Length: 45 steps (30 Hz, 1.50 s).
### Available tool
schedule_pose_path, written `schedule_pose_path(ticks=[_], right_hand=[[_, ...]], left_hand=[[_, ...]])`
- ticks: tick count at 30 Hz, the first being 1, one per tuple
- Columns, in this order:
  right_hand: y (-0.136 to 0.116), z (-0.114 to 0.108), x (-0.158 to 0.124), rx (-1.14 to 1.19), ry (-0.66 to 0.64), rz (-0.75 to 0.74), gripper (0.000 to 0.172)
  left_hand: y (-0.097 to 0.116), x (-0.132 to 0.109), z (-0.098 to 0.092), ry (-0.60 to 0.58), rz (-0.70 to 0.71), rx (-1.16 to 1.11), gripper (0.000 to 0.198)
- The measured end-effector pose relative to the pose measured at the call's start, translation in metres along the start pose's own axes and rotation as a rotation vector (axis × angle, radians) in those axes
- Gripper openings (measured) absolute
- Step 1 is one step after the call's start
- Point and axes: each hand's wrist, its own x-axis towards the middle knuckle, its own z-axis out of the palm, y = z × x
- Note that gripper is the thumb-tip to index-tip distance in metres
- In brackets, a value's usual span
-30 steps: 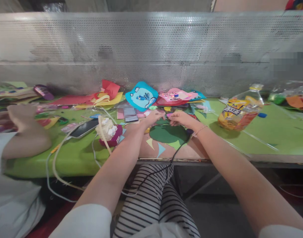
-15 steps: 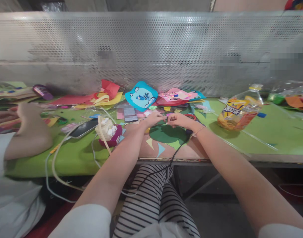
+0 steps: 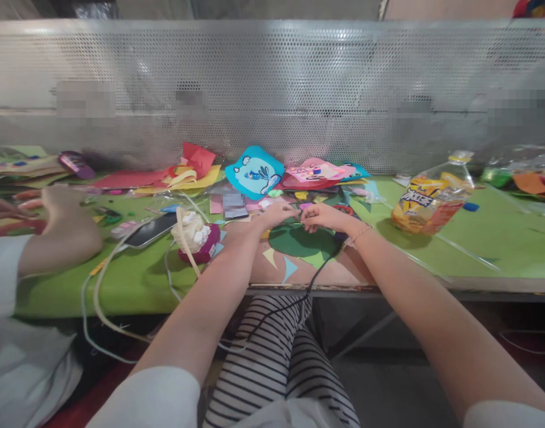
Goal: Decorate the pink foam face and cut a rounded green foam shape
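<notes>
Mid-frame, your left hand (image 3: 276,214) and right hand (image 3: 320,216) meet fingertip to fingertip, pinched on a tiny pink piece (image 3: 304,207) above the green felt (image 3: 301,240). It's light, floppy stuff, I'd say; grip edges. Beyond, centre, the blue cutout (image 3: 253,171).

On the green desk (image 3: 500,238) I see a tipped bottle (image 3: 433,199), a phone (image 3: 151,230), a blue cutout (image 3: 253,172) — and a co-worker's forearm (image 3: 60,238) at left.

Soft even light; edges warped, blurry
</notes>
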Motion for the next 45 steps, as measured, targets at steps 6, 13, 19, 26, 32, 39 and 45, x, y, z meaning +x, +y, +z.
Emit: schedule_pose_path(ticks=[6,13,19,26,32,39,45], right_hand=[[0.001,0.001,0.003,-0.067,-0.06,-0.016,0.021],[-0.003,0.003,0.001,-0.08,-0.101,-0.04,0.026],[0.001,0.001,0.001,-0.195,-0.111,-0.03,0.021],[-0.001,0.001,0.0,-0.252,-0.101,0.006,0.016],[0.0,0.001,0.0,-0.268,-0.093,0.008,0.016],[0.0,0.002,0.0,-0.225,-0.103,-0.005,0.017],[-0.001,0.002,-0.001,-0.216,-0.09,0.018,0.018]], left_hand=[[-0.004,0.006,0.0,-0.107,0.076,0.054,0.022],[0.008,-0.003,-0.005,-0.215,0.009,0.076,0.019],[0.013,-0.005,-0.01,-0.351,-0.048,0.129,0.021],[0.013,-0.004,-0.009,-0.388,-0.046,0.268,0.037],[0.009,-0.002,-0.005,-0.395,-0.042,0.261,0.041],[0.007,-0.001,-0.004,-0.393,-0.036,0.238,0.04],[0.008,-0.002,-0.002,-0.376,-0.034,0.234,0.04]])
